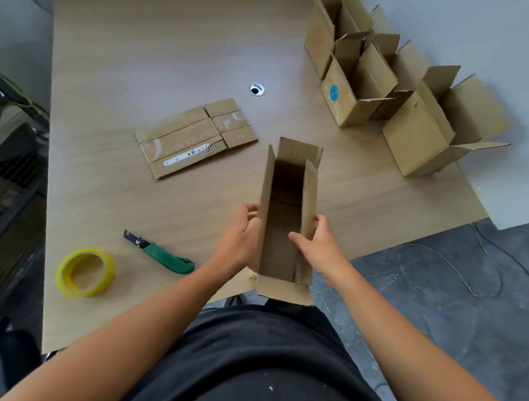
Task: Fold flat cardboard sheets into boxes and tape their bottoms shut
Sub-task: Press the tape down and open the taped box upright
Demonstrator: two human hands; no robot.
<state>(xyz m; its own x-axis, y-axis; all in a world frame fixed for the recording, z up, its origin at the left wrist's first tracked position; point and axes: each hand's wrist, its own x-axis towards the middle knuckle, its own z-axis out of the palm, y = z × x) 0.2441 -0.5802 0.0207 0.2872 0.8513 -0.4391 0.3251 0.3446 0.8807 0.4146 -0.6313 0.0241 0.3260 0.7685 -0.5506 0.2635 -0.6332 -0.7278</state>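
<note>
I hold an opened-up cardboard box (281, 232) over the table's near edge, its open end facing up with flaps standing. My left hand (240, 232) grips its left wall. My right hand (316, 246) grips the right wall, thumb inside the box. A flat folded cardboard sheet (196, 137) with tape remains and a white label lies on the table further back. A yellow tape roll (84, 272) lies at the near left, and a green-handled utility knife (162, 253) lies between it and my left hand.
Several formed boxes (367, 80) with open top flaps stand at the far right of the wooden table (142, 56). A cable grommet (257, 89) sits mid-table. A thin cable (468, 272) lies on the grey floor at right. Dark shelving stands at left.
</note>
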